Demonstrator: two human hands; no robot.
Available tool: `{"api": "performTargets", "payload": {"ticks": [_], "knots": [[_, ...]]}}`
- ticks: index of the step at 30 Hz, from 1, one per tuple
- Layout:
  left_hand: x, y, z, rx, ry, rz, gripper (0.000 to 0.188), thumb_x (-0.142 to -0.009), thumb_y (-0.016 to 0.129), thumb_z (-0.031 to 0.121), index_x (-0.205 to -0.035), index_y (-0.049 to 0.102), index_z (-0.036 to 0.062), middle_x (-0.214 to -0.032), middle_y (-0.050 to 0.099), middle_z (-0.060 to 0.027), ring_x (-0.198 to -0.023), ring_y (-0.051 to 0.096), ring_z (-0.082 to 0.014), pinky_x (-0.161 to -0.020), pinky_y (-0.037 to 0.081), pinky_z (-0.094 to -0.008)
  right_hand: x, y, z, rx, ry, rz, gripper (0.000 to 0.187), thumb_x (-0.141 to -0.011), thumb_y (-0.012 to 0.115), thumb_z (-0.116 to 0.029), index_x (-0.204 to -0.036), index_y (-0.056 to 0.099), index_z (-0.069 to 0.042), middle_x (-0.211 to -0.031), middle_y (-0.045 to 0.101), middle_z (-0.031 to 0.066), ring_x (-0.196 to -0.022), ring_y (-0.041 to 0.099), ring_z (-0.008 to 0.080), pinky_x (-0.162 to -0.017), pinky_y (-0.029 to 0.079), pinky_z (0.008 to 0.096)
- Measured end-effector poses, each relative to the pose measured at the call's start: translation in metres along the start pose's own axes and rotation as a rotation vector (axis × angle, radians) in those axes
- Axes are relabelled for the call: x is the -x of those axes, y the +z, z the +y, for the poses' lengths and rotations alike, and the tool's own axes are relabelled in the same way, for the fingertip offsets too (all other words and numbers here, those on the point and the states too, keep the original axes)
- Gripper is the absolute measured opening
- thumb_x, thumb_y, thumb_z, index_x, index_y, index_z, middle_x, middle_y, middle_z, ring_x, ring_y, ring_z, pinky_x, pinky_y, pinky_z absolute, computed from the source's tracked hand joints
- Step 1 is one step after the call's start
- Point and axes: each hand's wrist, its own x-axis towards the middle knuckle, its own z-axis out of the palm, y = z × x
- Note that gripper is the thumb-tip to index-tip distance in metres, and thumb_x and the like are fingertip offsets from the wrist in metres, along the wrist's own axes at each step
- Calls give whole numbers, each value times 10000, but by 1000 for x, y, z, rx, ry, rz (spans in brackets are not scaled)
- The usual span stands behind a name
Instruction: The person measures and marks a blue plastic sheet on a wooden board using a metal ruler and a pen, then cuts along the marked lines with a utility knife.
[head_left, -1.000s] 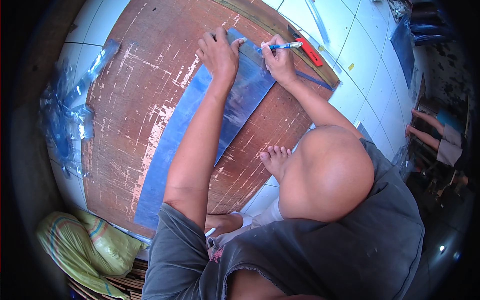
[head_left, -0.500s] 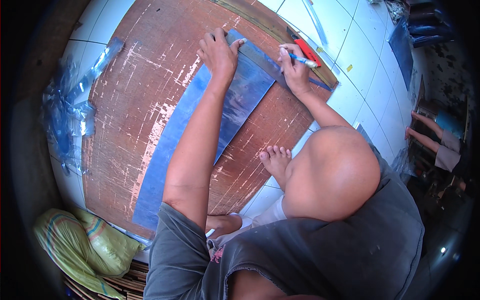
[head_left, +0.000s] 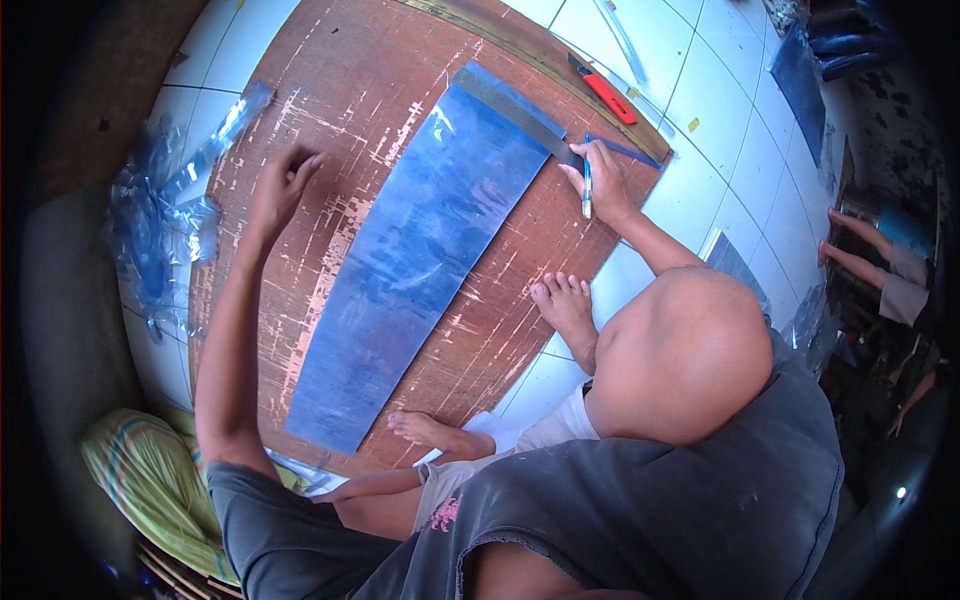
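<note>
Sheet metal, a long blue strip point(head_left: 415, 260), lies flat on the worn brown board point(head_left: 320, 120) on the tiled floor point(head_left: 700, 130), its long axis running from the board's near edge by the feet up to the far right corner. A steel square point(head_left: 515, 110) crosses its far end. The right hand point(head_left: 600, 180) rests just beside that end, pinching a pen point(head_left: 587, 188). The left hand point(head_left: 280, 185), fingers loosely spread and holding nothing, sits near the board's left edge, apart from the strip.

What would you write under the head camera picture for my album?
Seated on the floor, a person's right hand holds a pen beside a long blue sheet on a worn wooden board; left hand rests on the board.
</note>
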Motion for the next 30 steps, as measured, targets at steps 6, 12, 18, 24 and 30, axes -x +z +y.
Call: {"api": "performTargets", "payload": {"ticks": [6, 12, 18, 24, 30], "knots": [[124, -18, -39, -41, -132, -273, 263, -967, 732, 243, -1039, 704, -8, -908, 725, -138, -805, 670, -194, -722, 523, -355, 9, -9, -78, -151, -8, -82, 366, -856, 824, -161, -1109, 617, 4, -1029, 631, 189, -918, 663, 374, -790, 531, 419], [184, 10, -60, 15, -78, -348, 229, -953, 734, 174, -1103, 691, 6, -998, 717, -131, -846, 677, -205, -744, 530, -345, -36, -57, -150, -89, 0, -19, 382, -869, 829, -245, -1097, 631, -10, -1066, 718, 155, -1010, 710, 280, -851, 558, 364], [186, 63, -86, 365, -364, -100, 246, -967, 724, 224, -1007, 669, -12, -921, 632, -105, -769, 605, -206, -717, 499, -337, -57, -103, -196, -7, 6, -17, 403, -902, 801, -333, -1130, 631, -47, -1041, 722, 91, -949, 697, 217, -848, 537, 341], [193, 66, -91, 215, -72, 45, 264, -961, 729, 259, -939, 691, -1, -888, 540, -82, -824, 554, -187, -732, 464, -336, -62, -113, -250, 66, -2, -12, 406, -911, 792, -349, -1121, 627, -43, -984, 716, 109, -879, 697, 225, -798, 535, 348], [194, 70, -88, 221, -23, 66, 248, -913, 765, 239, -912, 696, 1, -876, 554, -122, -831, 552, -275, -774, 459, -394, -48, -66, -263, 26, -1, 33, 347, -915, 799, -291, -1089, 623, -48, -949, 715, 87, -816, 663, 203, -751, 524, 340]]}}
